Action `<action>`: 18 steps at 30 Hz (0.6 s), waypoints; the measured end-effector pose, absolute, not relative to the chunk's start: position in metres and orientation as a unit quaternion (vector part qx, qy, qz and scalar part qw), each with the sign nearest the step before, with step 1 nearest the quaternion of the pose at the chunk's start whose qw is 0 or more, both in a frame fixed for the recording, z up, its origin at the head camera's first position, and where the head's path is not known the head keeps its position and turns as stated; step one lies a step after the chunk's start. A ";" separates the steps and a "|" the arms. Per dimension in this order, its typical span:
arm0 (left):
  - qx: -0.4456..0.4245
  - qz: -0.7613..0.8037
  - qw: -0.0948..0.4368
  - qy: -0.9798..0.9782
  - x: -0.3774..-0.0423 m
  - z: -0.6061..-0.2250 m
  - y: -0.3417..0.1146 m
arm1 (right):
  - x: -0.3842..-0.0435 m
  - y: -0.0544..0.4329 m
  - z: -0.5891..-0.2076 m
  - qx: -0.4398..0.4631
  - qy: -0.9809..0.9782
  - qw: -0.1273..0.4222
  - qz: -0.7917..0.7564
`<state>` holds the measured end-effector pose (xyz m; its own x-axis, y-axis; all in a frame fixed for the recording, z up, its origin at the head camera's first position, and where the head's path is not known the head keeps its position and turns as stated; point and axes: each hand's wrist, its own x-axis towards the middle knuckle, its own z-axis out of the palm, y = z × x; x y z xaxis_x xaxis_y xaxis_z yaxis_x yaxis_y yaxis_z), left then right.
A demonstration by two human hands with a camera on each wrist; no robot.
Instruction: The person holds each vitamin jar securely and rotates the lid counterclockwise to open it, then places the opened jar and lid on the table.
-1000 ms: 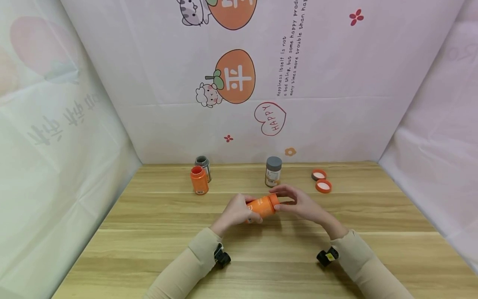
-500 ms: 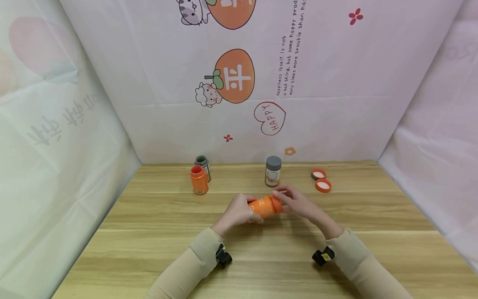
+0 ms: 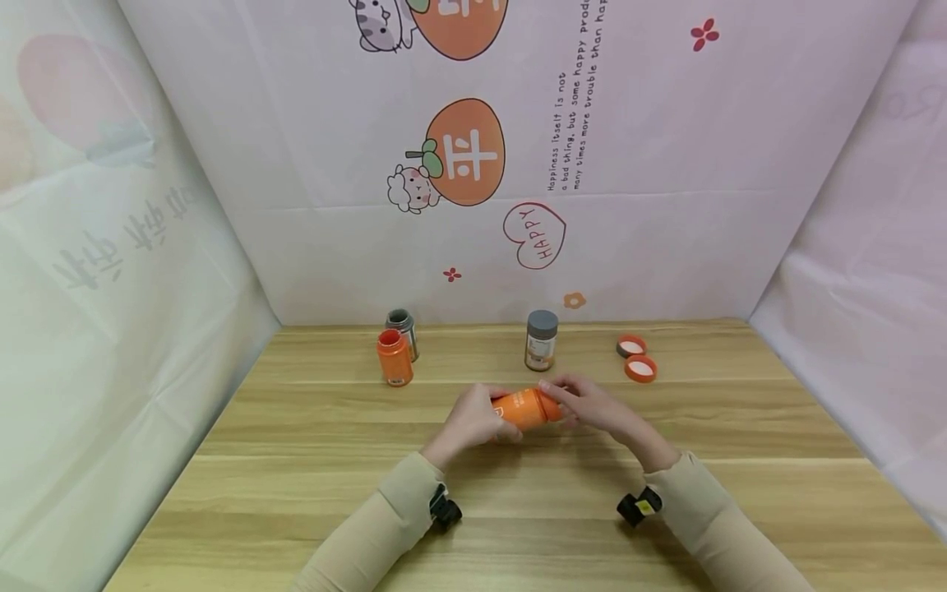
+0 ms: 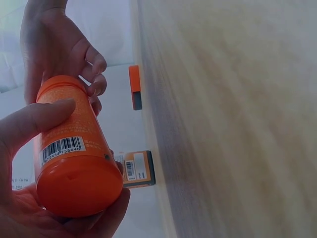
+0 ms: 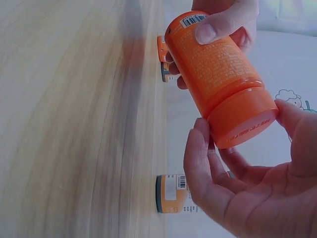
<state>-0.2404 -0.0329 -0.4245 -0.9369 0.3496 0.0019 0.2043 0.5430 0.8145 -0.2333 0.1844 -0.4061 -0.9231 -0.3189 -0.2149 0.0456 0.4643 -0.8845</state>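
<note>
An orange bottle (image 3: 520,409) lies tilted in my left hand (image 3: 473,419), its capped end pointing right. In the left wrist view, the left fingers and thumb wrap round the lower part of the bottle (image 4: 74,144), with its base and barcode facing the camera. My right hand (image 3: 595,404) pinches the orange cap (image 5: 242,119) between thumb and fingertips. The cap sits on the bottle's neck, its printed top showing in the right wrist view. Both hands are raised over the wooden table (image 3: 518,526).
At the back left stand an open orange bottle (image 3: 395,362) and an open grey bottle (image 3: 402,322). A grey-capped bottle (image 3: 541,341) stands behind the hands. Two loose caps, one grey and orange (image 3: 631,345), one orange (image 3: 640,369), lie at the back right. A white printed sheet (image 3: 629,247) hangs behind.
The right hand has shifted its fingers round the cap, from spread apart to closer together over it. The bottle has moved slightly right; the left hand keeps its grip.
</note>
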 end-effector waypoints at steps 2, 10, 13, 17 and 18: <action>0.158 0.451 0.081 0.874 -0.240 -0.424 -0.033 | -0.233 0.185 -0.406 -0.089 0.832 0.183 -0.516; 0.153 0.467 0.096 0.866 -0.240 -0.426 -0.035 | -0.234 0.187 -0.409 -0.104 0.821 0.190 -0.528; 0.154 0.470 0.099 0.863 -0.240 -0.426 -0.036 | -0.234 0.188 -0.410 -0.110 0.820 0.188 -0.529; 0.156 0.467 0.096 0.865 -0.241 -0.426 -0.036 | -0.234 0.190 -0.409 -0.125 0.817 0.183 -0.532; 0.156 0.467 0.096 0.865 -0.241 -0.426 -0.036 | -0.233 0.191 -0.408 -0.130 0.816 0.183 -0.533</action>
